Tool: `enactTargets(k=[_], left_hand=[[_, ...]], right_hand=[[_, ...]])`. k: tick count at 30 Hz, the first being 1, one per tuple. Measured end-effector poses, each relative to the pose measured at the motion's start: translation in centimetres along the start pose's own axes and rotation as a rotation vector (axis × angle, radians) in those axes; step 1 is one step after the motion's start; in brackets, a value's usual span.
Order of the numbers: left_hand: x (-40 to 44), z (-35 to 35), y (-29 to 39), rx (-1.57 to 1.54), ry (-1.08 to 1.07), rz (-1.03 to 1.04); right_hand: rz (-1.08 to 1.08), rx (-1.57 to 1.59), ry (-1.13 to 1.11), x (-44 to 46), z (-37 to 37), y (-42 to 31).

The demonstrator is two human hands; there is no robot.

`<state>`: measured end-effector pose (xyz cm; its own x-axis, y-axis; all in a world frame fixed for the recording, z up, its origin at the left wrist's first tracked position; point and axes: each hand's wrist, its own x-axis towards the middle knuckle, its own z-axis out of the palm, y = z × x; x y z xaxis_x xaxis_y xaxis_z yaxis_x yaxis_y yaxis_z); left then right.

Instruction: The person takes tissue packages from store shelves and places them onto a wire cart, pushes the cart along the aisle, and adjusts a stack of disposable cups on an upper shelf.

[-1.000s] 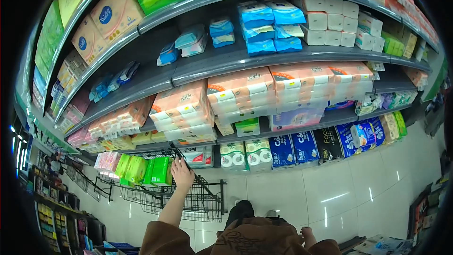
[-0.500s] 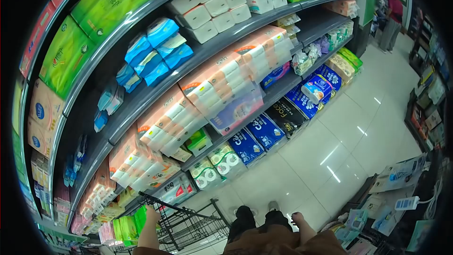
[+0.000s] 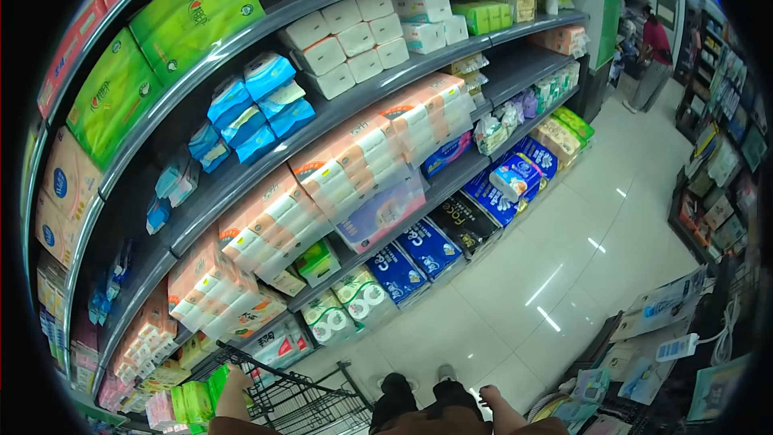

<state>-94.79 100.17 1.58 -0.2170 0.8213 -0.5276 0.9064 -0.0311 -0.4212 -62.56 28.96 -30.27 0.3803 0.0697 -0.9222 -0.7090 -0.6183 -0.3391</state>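
Observation:
My left hand (image 3: 234, 378) is at the lower left, its fingers closed at the edge of a black wire shopping cart (image 3: 294, 393). What lies under the fingers is partly hidden. Right beside that hand are green packs (image 3: 193, 401); I cannot tell whether they sit in the cart or on the low shelf behind. My right hand (image 3: 489, 396) hangs at my side over the floor, fingers loosely curled and apart, with nothing in it. Closest to the cart on the bottom level are toilet roll packs (image 3: 366, 296) and blue tissue packs (image 3: 396, 272).
Curved shelves carry peach tissue packs (image 3: 346, 165), white tissue bundles (image 3: 353, 39) and blue packs (image 3: 266, 101). Tiled floor (image 3: 531, 274) runs along them. At right stands a display with a white power strip (image 3: 676, 346). A person (image 3: 654, 60) stands farther down the aisle.
The view has tilted slightly, so the shelves, cart and both hands appear lower and farther left. The distant person's pose has shifted a little. My left hand stays by the cart.

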Motion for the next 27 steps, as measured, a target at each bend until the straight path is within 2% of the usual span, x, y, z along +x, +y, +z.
enactTargets(k=[1,4,5,7,8,10,13,17,18,21,22,24,26,27], left_hand=[[-2.3,-1.2,0.4,-0.058,-0.046,0.026],[-0.6,0.0,0.1,-0.299,0.052,0.098],[3.1,2.3,-0.3,-0.332,0.342,0.17],[-1.1,3.4,-0.1,-0.43,0.52,0.259],[-6.2,2.2,0.4,-0.481,0.613,0.301],[-9.8,1.3,1.5,-0.618,0.633,0.28],[-9.6,1.5,1.3,-0.675,0.643,0.253],[-7.3,1.6,0.6,-0.791,0.599,0.434],[-4.0,2.3,0.5,-0.774,0.499,0.314],[-6.8,-0.4,0.6,-0.822,0.303,0.119],[-6.8,-0.4,0.4,-0.895,0.274,0.106],[-3.5,1.3,0.7,-1.03,0.178,0.174],[-6.2,0.5,1.0,-1.025,0.259,0.126],[-6.6,0.5,0.7,-1.074,0.226,0.168]], right_hand=[[0.009,0.032,-0.004,-0.5,-0.5,0.6],[0.057,0.051,-0.003,-2.1,-1.7,1.3],[0.052,0.041,0.001,-2.3,-2.2,1.7],[0.046,0.04,-0.001,-3.0,-3.3,2.0],[0.036,0.021,-0.005,-3.3,-3.9,1.7],[0.019,-0.024,0.017,-3.8,-5.1,0.5],[-0.008,-0.08,0.018,-3.7,-6.6,-0.5],[-0.043,-0.01,0.019,-6.2,-7.3,-2.7],[-0.066,-0.008,0.018,-7.0,-7.2,-3.0],[-0.119,-0.113,-0.105,-7.1,-7.0,-4.5],[-0.147,-0.231,-0.128,-6.5,-6.6,-4.5],[-0.069,-0.191,-0.11,-4.4,-6.8,-2.1],[-0.076,-0.241,-0.101,-5.2,-5.3,-2.7],[-0.088,-0.263,-0.104,-5.7,-4.5,-2.9]])
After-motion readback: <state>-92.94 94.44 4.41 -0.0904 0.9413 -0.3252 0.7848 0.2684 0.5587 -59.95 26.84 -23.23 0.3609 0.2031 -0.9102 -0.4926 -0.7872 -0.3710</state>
